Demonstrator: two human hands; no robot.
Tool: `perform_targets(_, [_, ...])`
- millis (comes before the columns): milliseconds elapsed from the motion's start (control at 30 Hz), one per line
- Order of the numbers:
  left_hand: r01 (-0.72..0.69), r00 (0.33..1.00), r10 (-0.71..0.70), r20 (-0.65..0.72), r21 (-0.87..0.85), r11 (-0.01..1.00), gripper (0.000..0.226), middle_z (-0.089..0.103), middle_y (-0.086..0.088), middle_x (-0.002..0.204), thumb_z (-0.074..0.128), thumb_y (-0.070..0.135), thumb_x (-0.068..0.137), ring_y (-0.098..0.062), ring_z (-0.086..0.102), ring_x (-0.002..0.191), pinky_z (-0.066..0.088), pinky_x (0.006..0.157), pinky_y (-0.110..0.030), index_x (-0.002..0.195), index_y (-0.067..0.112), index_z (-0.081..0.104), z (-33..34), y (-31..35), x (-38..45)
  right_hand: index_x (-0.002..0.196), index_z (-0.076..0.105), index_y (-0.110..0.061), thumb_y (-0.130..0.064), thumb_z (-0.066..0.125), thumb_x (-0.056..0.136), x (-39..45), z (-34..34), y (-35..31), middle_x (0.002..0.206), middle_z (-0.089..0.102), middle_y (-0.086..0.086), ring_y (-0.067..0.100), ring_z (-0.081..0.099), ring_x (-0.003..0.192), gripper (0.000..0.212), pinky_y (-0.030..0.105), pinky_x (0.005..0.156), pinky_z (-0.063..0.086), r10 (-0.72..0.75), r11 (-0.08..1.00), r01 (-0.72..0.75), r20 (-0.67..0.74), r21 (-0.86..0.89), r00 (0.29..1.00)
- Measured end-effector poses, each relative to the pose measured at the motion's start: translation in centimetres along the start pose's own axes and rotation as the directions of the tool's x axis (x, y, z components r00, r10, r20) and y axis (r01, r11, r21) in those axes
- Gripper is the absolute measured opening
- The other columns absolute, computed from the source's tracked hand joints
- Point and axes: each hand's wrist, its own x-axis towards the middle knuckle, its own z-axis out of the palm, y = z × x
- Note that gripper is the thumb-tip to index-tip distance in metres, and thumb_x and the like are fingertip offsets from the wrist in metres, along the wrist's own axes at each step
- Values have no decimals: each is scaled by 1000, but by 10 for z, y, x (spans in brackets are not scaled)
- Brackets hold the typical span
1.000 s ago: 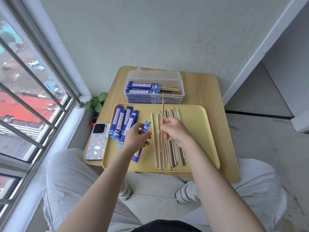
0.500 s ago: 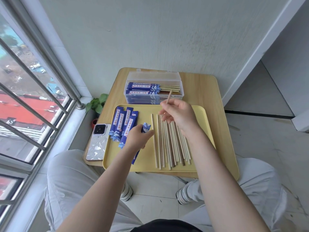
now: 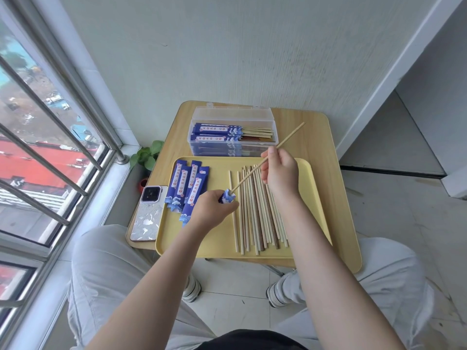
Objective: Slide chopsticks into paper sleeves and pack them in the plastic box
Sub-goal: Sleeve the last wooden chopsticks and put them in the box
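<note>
The right hand [image 3: 279, 174] has lifted a chopstick [image 3: 267, 158] off the tray [image 3: 313, 198], pinching it; its tip now meets the sleeve [image 3: 227, 197] gripped by the left hand [image 3: 211, 210] mid-tray; insertion looks imminent; the box [image 3: 232, 132] waits beyond the far edge.

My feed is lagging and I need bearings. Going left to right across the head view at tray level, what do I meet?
Phone → loose blue sleeves → left hand holding a sleeve → loose chopsticks on the yellow tray → bare table edge.
</note>
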Motion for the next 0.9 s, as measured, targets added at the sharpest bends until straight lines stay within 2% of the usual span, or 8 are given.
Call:
perform_targets(100, [-24,999,23,-23,-28,999,33,43,8,54,71,25,86,-10,37,52,32,52,-25,63,18,48,1,6,0,91,69,-9,-23,50,103,-5,4,3,65,56,0,10,51,51,26,24,52,44,47,986,-8,228,-168,972])
perform_targets(167, [-32,998,30,-59,-28,999,35,42,9,52,70,23,88,-8,36,50,30,50,-24,62,21,46,2,10,2,91,74,-10,-26,57,99,-9,7,7,61,51,0,12,47,53,24,26,55,43,134,944,5,399,-330,907])
perform_targets(267, [-29,997,28,-75,-8,1000,35,43,8,53,68,26,91,-8,36,48,28,48,-22,63,21,47,3,12,4,92,74,-12,-31,62,97,-14,12,11,62,48,2,16,45,57,23,24,51,39,248,917,-40,488,-398,837])
perform_targets(400, [45,991,-54,-124,-77,996,32,44,5,56,69,26,87,-12,39,51,34,52,-26,66,18,47,4,5,9,100,71,-13,-42,52,100,-11,13,15,70,56,0,13,52,54,34,24,47,41,283,914,-95,452,-396,846])
perform_targets(500, [132,981,-147,-124,-125,983,20,52,-1,63,68,22,84,-17,47,55,44,59,-33,75,15,52,4,0,15,93,66,-6,-25,49,97,-7,11,30,75,64,7,18,61,54,26,33,55,53,273,857,-86,307,-508,912])
perform_targets(567, [179,977,-188,-97,-89,980,16,55,-3,68,68,20,83,-18,50,56,47,60,-33,80,14,53,7,-3,18,84,61,-7,-18,49,94,-6,12,45,84,68,10,25,67,70,19,39,69,56,263,720,-8,261,-694,929])
perform_targets(667, [214,975,-212,-74,20,977,19,58,-3,75,68,22,80,-20,56,65,50,62,-33,81,16,50,16,-4,20,92,63,-15,-12,51,94,-12,18,60,94,63,1,20,61,83,12,32,70,52,285,565,75,280,-822,917])
perform_targets(900, [197,980,-191,-45,231,953,24,56,-1,83,63,35,90,-26,66,81,60,74,-40,97,15,52,27,-7,23,105,61,-14,-14,52,96,-12,32,72,101,62,2,23,61,90,13,32,72,51,269,494,121,284,-861,920])
